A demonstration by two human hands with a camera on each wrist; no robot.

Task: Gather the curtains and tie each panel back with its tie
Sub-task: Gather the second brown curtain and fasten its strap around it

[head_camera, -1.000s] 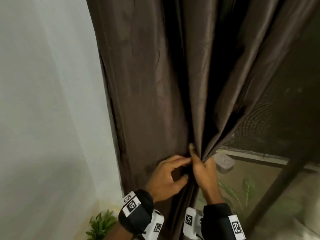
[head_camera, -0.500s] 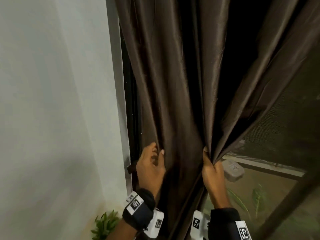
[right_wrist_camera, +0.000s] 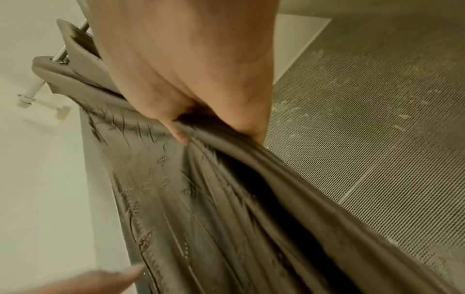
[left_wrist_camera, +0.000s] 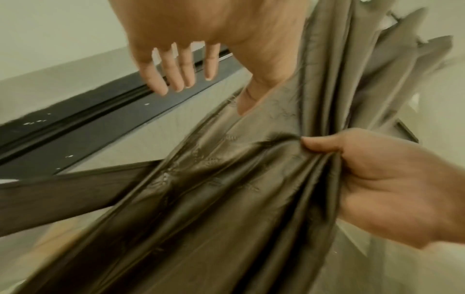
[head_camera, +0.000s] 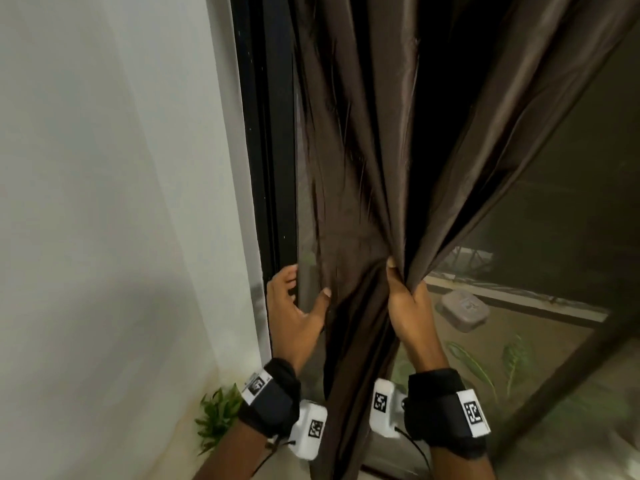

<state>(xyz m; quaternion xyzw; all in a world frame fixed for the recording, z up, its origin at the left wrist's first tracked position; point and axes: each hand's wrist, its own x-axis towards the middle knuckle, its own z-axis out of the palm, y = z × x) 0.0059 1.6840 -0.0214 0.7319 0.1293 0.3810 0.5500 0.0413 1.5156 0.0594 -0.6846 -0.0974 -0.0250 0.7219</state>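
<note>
At the window's left side, seen from the head, our right hand (head_camera: 410, 306) clenches the bunched folds of the brown curtain (head_camera: 349, 168), keeping them collected, while our left hand (head_camera: 294, 313) reaches spread-fingered around the outer edge by the black frame (head_camera: 270, 150), likely to sweep in the rest. From the left wrist, our fingers (left_wrist_camera: 173, 73) are straight and hold nothing. From the right wrist, our thumb (right_wrist_camera: 180, 133) pins the pleats. We see no tie.

Our left hand (head_camera: 294, 317) has let go and spread wide along the brown satin curtain's (head_camera: 349, 188) left edge, baring the black window frame (head_camera: 270, 133).
</note>
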